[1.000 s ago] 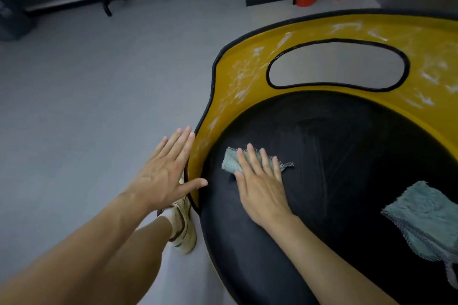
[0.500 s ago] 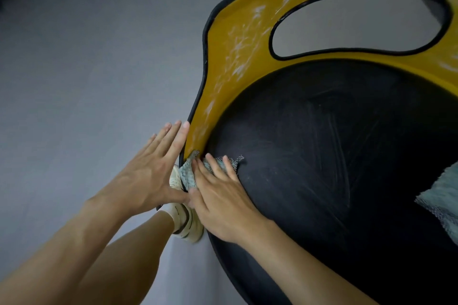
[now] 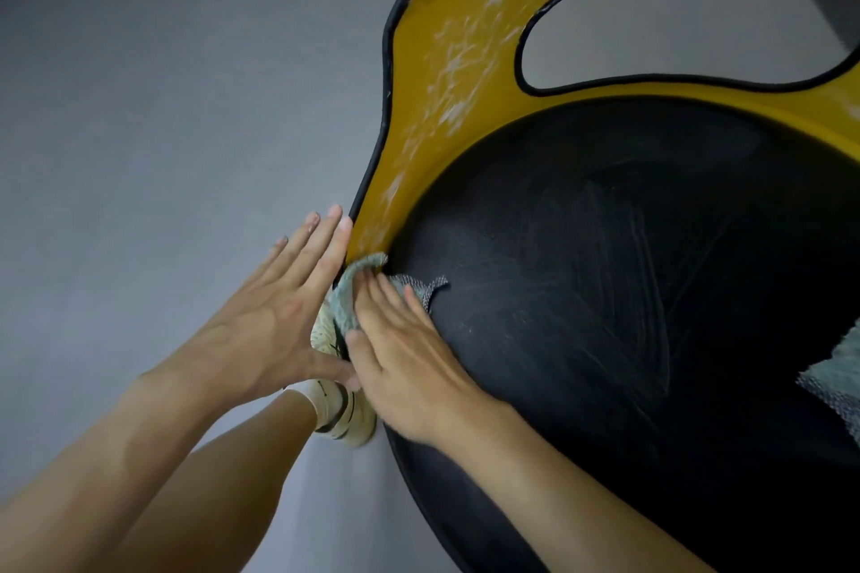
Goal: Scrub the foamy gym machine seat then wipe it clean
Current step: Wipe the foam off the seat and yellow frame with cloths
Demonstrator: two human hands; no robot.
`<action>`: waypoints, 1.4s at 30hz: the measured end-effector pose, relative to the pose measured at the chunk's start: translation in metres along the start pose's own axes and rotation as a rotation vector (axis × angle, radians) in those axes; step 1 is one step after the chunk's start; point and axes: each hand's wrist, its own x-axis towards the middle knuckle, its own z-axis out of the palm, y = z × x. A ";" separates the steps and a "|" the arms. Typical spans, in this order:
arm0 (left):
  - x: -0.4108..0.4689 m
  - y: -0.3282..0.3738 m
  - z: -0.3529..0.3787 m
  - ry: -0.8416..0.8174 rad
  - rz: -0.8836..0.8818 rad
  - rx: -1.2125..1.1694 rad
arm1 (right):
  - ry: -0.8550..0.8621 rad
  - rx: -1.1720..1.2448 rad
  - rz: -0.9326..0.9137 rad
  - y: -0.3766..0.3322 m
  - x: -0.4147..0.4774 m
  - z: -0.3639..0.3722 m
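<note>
Floor (image 3: pixel 163 107): plain grey, smooth, filling the left side and showing through the frame's oval opening (image 3: pixel 675 23).

Seat (image 3: pixel 628 293): round black pad, finely textured, faintly streaked, filling the right side.

Frame (image 3: pixel 442 84): glossy yellow panel curving round the far side of the seat, edged with black trim, flecked with white foam (image 3: pixel 456 65).

Cloth (image 3: pixel 346 298): grey-green, nubbly, bunched at the seat's near left edge where the yellow panel ends.

Right hand (image 3: pixel 409 363): flat, fingers straight, pressing the cloth against the seat.

Left hand (image 3: pixel 270 316): spread wide, holding nothing, index finger along the black trim.

Second cloth (image 3: pixel 837 368): same fabric, lying on the seat at the right edge.

Shoe (image 3: pixel 344 421): pale, with a white sock, on the floor below the hands.
</note>
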 end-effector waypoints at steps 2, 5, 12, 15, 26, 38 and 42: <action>0.001 0.002 -0.003 -0.017 -0.010 -0.006 | 0.013 0.024 0.022 0.005 0.016 -0.007; 0.001 0.004 -0.005 -0.045 -0.023 -0.022 | 0.046 0.038 0.035 0.008 0.025 -0.010; 0.000 0.005 -0.007 -0.079 -0.094 -0.069 | -0.117 0.070 -0.011 -0.007 -0.015 -0.003; 0.001 0.006 -0.009 -0.085 -0.092 -0.069 | -0.162 -0.003 -0.052 -0.005 -0.026 -0.004; 0.008 0.007 -0.017 -0.149 -0.119 -0.110 | -0.045 -0.196 -0.066 0.021 0.026 -0.029; 0.019 0.012 -0.022 -0.174 -0.151 -0.144 | -0.055 -0.523 -0.043 0.030 0.041 -0.037; 0.028 0.017 -0.024 -0.136 -0.156 -0.167 | -0.019 -0.527 0.026 0.036 0.055 -0.037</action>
